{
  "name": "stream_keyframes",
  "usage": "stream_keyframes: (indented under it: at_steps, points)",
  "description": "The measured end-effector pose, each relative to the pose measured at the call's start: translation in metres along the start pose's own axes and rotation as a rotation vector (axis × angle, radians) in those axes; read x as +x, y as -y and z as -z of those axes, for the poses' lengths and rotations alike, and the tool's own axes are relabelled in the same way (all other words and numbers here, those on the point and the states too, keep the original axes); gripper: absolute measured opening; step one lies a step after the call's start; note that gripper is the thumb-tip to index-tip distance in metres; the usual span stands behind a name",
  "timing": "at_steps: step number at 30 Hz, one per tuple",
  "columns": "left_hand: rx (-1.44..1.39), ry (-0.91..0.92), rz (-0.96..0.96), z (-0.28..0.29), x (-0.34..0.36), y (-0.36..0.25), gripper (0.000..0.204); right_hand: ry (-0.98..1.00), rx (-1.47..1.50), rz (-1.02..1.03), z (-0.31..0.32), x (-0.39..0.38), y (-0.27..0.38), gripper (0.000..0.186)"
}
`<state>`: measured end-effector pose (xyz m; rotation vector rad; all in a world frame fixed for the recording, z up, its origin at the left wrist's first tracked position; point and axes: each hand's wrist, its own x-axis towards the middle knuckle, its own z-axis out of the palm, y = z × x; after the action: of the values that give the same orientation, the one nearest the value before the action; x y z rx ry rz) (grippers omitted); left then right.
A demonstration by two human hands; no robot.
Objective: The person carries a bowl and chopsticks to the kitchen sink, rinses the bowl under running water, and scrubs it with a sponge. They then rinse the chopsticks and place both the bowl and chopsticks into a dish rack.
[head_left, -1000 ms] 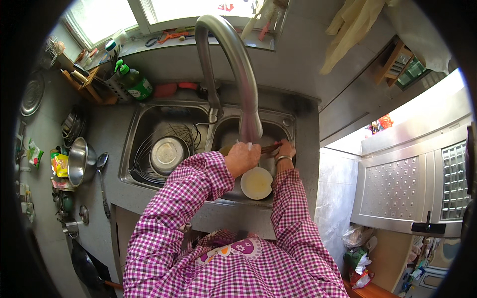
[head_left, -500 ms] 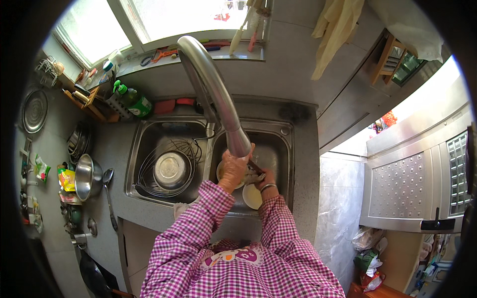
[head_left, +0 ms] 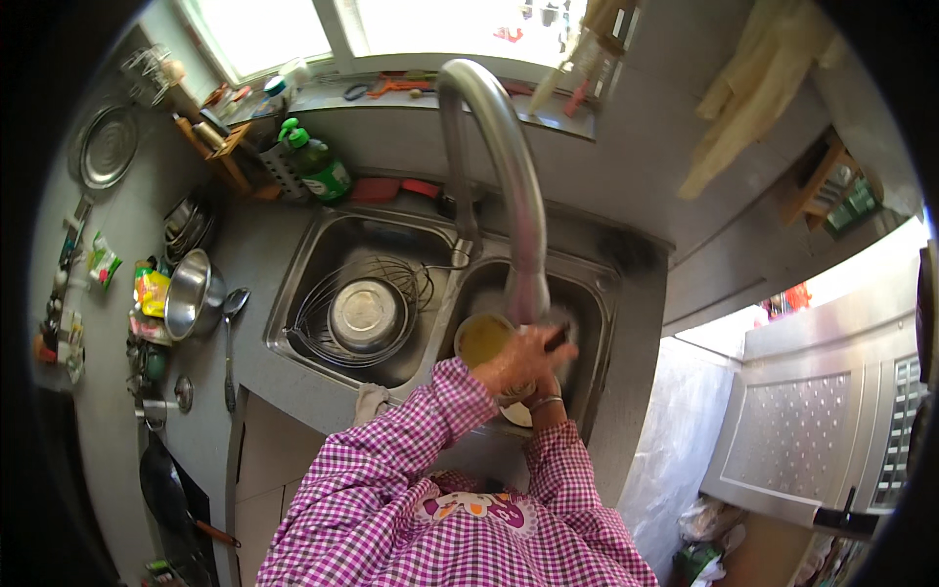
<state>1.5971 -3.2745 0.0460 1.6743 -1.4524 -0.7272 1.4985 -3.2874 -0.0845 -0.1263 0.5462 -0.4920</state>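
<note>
Both my hands are together in the right sink basin [head_left: 594, 293], below the tall curved faucet [head_left: 523, 210]. My left hand [head_left: 518, 360] lies across the right one, its fingers closed around a dark brown stick-like thing [head_left: 556, 338] whose end pokes out at the top. My right hand [head_left: 545, 388], with a bracelet at its wrist, is underneath; its fingers are hidden. Left of the hands, in the basin, sits a bowl of yellowish liquid [head_left: 483, 338]. A white bowl [head_left: 518, 415] shows partly below them.
In the left basin [head_left: 293, 279], a metal bowl [head_left: 367, 311] lies upside down by a wire rack [head_left: 311, 323]. Behind stands a green pump bottle [head_left: 318, 166]. A steel bowl [head_left: 194, 293] and a large spoon [head_left: 233, 328] are on the left counter. A cloth [head_left: 371, 402] hangs at the sink's front edge.
The whole view has shifted, with the sink now lower and further right. My left hand has moved across my right hand, and the bowl of yellowish liquid shows more fully.
</note>
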Motion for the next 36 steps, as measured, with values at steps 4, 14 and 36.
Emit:
stream_keyframes:
  at_steps: [4,14,36]
  points:
    - [-0.152,0.194,-0.032,0.049,-0.032,0.0,0.018,0.085,-0.556,0.131,-0.008,0.004,0.015,0.033]
    - [-0.407,0.016,0.243,0.077,-0.049,0.001,0.017,-0.233,-0.323,-0.035,-0.026,0.002,0.018,0.03]
    - [-0.288,-1.14,0.002,0.55,-0.025,0.074,0.014,-0.694,-0.489,0.11,0.016,-0.064,-0.015,0.022]
